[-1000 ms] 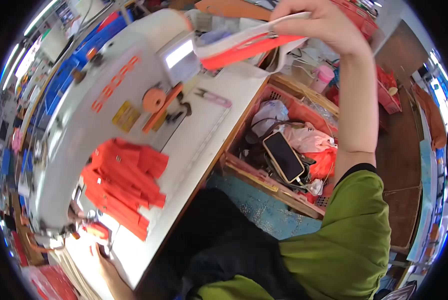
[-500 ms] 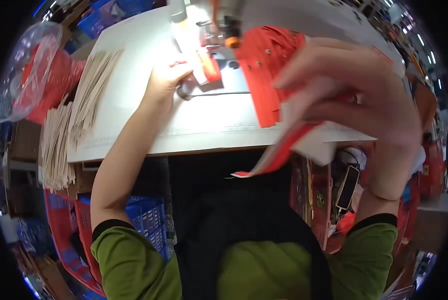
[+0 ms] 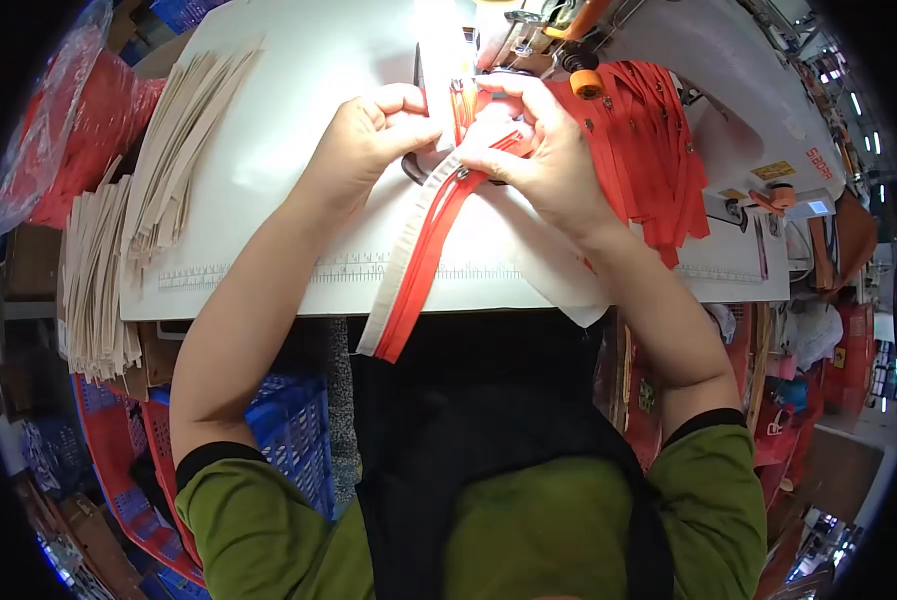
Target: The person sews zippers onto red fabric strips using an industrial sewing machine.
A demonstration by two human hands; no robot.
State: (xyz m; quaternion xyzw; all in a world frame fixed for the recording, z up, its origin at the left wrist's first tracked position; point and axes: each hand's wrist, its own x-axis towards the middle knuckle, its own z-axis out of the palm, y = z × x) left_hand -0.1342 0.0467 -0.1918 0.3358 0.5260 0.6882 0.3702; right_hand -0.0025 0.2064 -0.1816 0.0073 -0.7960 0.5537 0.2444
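A red zipper [image 3: 430, 262] with a pale cloth strip [image 3: 389, 285] along its left side slants down over the table's front edge; a metal slider shows near its upper part. My right hand [image 3: 553, 155] pinches the zipper between thumb and fingers, close to the sewing machine [image 3: 543, 40]. Opposite it, my left hand [image 3: 380, 138] is closed, thumb against fingers, on pale cloth beside the zipper's upper end. Glare and fingers partly hide that spot. White cloth [image 3: 558, 275] hangs below my right hand.
More red zippers [image 3: 638, 140] lie heaped to the right of the machine's orange knob [image 3: 585, 84]. Pale strips [image 3: 183, 150] are stacked at the table's left, beside a red plastic-wrapped bundle [image 3: 93, 130]. A printed ruler [image 3: 358, 268] runs along the front; a blue crate [image 3: 293, 440] stands below.
My right hand has swung in leftward with the zipper, from a blurred position over the table's right side, to beside my left hand. The view has shifted slightly.
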